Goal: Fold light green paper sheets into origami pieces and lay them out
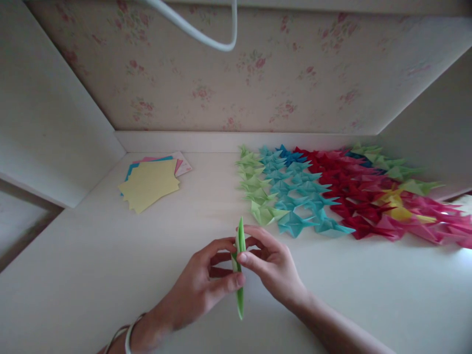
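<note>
A folded piece of green origami paper (pixel 241 295) is held up off the desk, seen nearly edge-on as a narrow upright strip with pointed ends. My left hand (pixel 206 280) grips it from the left, with the thumb low on its near side and the fingers behind. From the right, my right hand (pixel 271 263) pinches it higher up between thumb and fingers. The hidden faces of the paper do not show how it is folded.
Rows of folded paper figures (pixel 295 184) in green, blue, red, pink and yellow cover the desk's back right. A fanned stack of paper sheets (pixel 151 184), yellow on top, lies at the back left. A white cable (pixel 199 34) hangs before the flowered wall.
</note>
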A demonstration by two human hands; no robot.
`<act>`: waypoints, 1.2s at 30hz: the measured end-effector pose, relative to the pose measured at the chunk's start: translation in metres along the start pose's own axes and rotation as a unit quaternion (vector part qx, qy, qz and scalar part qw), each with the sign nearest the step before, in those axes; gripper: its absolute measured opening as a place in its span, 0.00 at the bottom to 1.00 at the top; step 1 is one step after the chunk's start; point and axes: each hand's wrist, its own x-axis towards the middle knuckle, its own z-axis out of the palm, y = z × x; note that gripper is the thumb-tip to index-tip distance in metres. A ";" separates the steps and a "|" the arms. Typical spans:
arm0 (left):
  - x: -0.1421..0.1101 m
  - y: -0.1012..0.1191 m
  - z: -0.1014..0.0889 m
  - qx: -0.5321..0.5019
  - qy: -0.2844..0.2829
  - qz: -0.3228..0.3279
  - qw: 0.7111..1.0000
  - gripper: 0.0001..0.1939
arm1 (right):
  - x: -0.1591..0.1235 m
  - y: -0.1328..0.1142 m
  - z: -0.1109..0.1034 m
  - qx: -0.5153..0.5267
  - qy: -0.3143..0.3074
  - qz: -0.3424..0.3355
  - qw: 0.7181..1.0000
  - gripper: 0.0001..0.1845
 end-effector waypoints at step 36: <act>-0.003 -0.009 -0.001 0.196 0.083 0.053 0.976 0.17 | -0.008 0.005 -0.001 -0.209 0.063 -0.040 0.975 0.29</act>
